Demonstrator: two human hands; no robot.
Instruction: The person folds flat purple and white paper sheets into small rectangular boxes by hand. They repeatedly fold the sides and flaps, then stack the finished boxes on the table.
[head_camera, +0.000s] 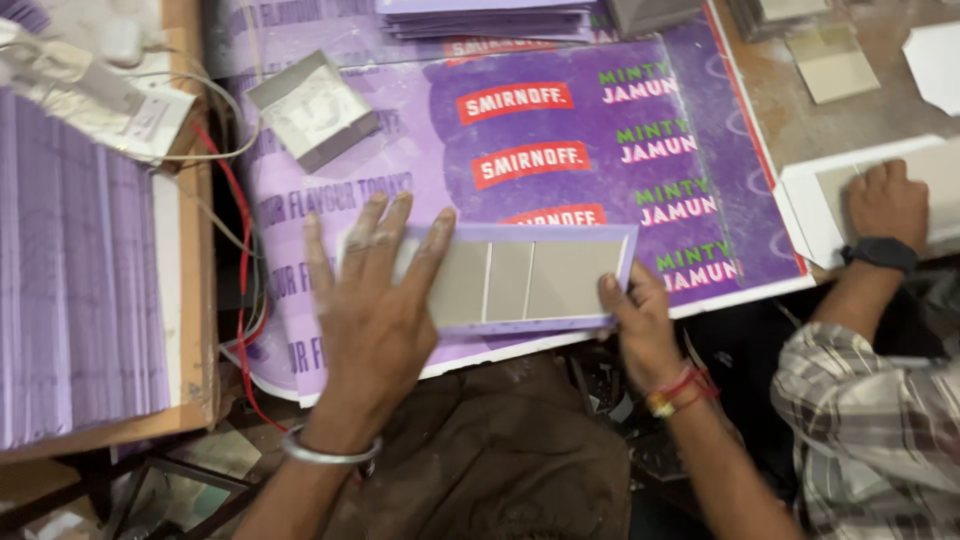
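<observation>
Left hand fingers spread flat on purple-edged board panel, right hand fingers seemingly gripping its edge

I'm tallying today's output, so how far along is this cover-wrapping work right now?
Looks done: a tall stack of lilac pieces at the left and a smaller pile at the top. In hand: the left hand presses flat and the right hand grips one grey-board cover edged in lilac paper. Left: unclear; a co-worker's hand works another white-edged board, so pieces are unfinished.
</observation>
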